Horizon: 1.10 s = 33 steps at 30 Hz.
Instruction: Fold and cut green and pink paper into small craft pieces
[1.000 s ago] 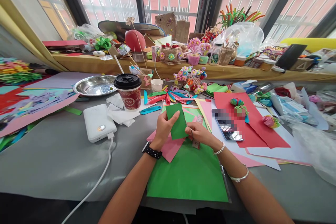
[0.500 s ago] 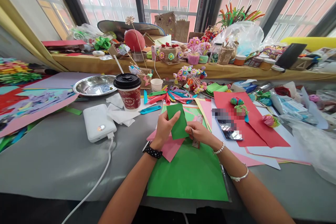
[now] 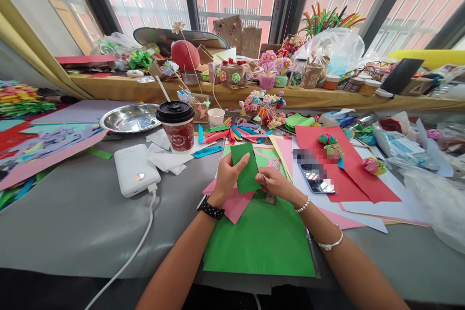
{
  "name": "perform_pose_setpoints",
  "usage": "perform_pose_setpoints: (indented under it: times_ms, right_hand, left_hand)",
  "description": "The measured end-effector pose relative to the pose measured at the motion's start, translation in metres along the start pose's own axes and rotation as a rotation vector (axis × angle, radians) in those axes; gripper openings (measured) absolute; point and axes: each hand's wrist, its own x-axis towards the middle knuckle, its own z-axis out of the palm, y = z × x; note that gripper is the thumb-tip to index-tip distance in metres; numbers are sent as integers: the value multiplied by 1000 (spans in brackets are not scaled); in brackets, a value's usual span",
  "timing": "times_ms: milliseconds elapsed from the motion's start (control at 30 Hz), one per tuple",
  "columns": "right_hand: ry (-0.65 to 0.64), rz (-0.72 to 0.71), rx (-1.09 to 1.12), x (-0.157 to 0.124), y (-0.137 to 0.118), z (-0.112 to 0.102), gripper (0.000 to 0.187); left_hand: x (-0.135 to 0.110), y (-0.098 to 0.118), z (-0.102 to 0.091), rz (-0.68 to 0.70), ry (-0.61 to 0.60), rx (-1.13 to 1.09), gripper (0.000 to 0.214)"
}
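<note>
My left hand (image 3: 228, 179) is closed on a small green piece of paper (image 3: 245, 168), thumb on its face and fingers behind. At the paper's right edge, my right hand (image 3: 274, 183) is closed around a slim, dark tool (image 3: 264, 180). Most of this tool is hidden by my fingers, so its kind does not show. Below both hands lies a large green sheet (image 3: 259, 247) in a clear sleeve. A pink piece of paper (image 3: 236, 210) rests on it under my left hand. Partly behind my right hand is a patterned strip (image 3: 271, 197).
Left of my hands stand a lidded red cup (image 3: 178, 131) and a white power bank (image 3: 134, 172) with a cable. A phone (image 3: 315, 179) and red paper (image 3: 358, 174) lie to the right. Folded paper strips (image 3: 218, 135) and a steel plate (image 3: 127, 118) are farther back.
The whole view has shifted very slightly. Both hands keep the same hold, and the green paper stays in practically the same place.
</note>
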Motion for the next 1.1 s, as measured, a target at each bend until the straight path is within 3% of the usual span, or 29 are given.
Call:
perform_pose_setpoints:
  times_ms: [1100]
  right_hand:
    - [49, -16, -54, 0, -1, -1, 57]
  left_hand:
    - [0, -2, 3, -15, -31, 20, 27]
